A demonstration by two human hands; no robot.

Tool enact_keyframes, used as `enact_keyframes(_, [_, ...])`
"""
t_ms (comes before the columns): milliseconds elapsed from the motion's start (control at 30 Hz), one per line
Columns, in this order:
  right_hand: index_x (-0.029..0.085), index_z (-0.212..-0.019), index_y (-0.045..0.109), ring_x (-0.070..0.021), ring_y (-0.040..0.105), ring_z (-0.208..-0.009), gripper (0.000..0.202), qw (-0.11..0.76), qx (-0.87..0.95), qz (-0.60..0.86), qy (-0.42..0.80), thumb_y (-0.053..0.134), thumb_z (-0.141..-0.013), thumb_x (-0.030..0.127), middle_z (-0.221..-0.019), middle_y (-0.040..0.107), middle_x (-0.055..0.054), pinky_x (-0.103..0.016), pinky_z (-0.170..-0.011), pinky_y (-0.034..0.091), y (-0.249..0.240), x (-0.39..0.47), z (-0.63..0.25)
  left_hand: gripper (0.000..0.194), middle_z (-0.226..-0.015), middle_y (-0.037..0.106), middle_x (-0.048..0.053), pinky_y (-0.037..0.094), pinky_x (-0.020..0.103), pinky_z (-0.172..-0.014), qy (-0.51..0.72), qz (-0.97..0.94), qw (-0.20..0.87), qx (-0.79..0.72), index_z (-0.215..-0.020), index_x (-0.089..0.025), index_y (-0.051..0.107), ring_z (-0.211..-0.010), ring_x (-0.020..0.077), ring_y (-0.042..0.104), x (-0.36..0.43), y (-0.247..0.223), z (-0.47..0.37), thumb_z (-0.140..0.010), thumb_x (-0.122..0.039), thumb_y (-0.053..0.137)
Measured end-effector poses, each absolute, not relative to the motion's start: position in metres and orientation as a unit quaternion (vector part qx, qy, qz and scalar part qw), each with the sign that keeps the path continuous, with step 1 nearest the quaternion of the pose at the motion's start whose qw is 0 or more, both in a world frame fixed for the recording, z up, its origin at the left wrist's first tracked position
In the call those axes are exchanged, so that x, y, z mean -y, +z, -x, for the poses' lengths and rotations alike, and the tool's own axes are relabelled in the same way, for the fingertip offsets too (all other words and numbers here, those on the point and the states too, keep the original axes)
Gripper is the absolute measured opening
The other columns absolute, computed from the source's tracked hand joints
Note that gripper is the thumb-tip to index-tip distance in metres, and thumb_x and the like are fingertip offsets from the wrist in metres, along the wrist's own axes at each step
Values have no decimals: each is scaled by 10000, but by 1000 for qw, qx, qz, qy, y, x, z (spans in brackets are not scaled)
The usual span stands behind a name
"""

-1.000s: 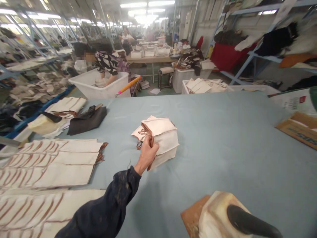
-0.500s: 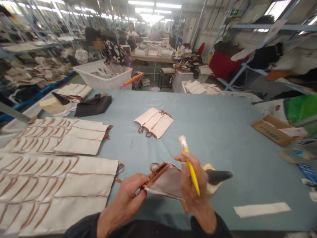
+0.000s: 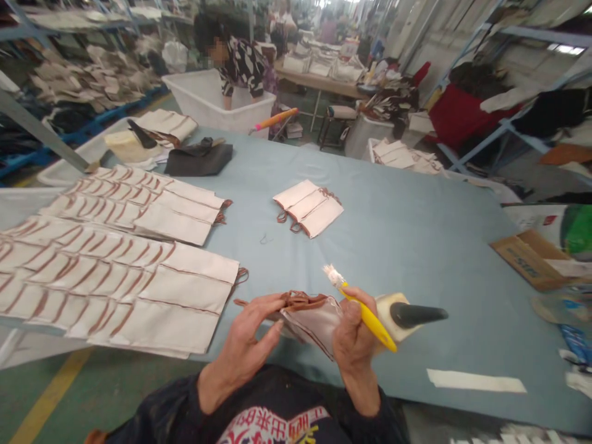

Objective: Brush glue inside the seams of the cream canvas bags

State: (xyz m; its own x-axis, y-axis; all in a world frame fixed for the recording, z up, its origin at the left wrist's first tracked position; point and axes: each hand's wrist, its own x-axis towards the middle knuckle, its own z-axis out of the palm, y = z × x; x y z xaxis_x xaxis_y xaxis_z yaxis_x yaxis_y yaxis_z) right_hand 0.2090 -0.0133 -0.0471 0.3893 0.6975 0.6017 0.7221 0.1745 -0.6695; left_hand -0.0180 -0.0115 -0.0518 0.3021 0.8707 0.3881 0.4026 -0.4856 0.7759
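Since half a second ago, the yellow brush (image 3: 375,327) has tipped more to the side, and the pale cloth piece (image 3: 319,319) has turned a bit. It is close to the body, at the near edge of the blue table (image 3: 416,228). Fingers of the left hand (image 3: 245,339) bend over its left end, nearly closed. The right hand (image 3: 355,339) curls around the brush and touches the other end, so the piece probably stays steady. Bristles point away, maybe to keep them off the cloth. Pale stacks (image 3: 115,283) lie in steps, perhaps so each brown edge shows.
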Motion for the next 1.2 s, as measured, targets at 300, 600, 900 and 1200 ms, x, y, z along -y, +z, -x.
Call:
enact_keyframes(300, [179,-1085,701,-220,678,-817,359,510,546,662,-54,418,-1139,392,-928,732,-80,-385,-795,557,-52,23,-197,124,-926,724,47,529,309,-761,429,-814,193,-342,-1065,-189,626,-820,184,638,24,-24,8,-1029,-73,602])
enact_keyframes(600, [190,-1116,683,-226,697,-905,336,500,546,671,-33,405,-1146,376,-988,730,-80,-399,-852,576,-61,30,-192,136,-843,689,-5,512,266,-667,326,-834,296,-331,-1001,-226,536,-725,160,662,42,6,14,-1092,-135,493])
enact_keyframes(900, [169,-1133,696,-217,745,-864,313,497,560,663,-18,424,-1136,326,-967,758,-96,-370,-811,628,-66,26,-192,178,-1042,769,50,586,339,-829,244,-791,403,-391,-1178,-214,644,-927,214,740,31,-21,35,-1012,-167,602])
enact_keyframes(1200, [194,-1149,691,-192,774,-809,259,478,616,626,-6,444,-1132,265,-979,804,-75,-286,-700,616,-55,28,-175,113,-976,741,60,525,323,-786,310,-795,373,-365,-1054,-185,652,-875,201,679,8,-10,21,-948,-176,614])
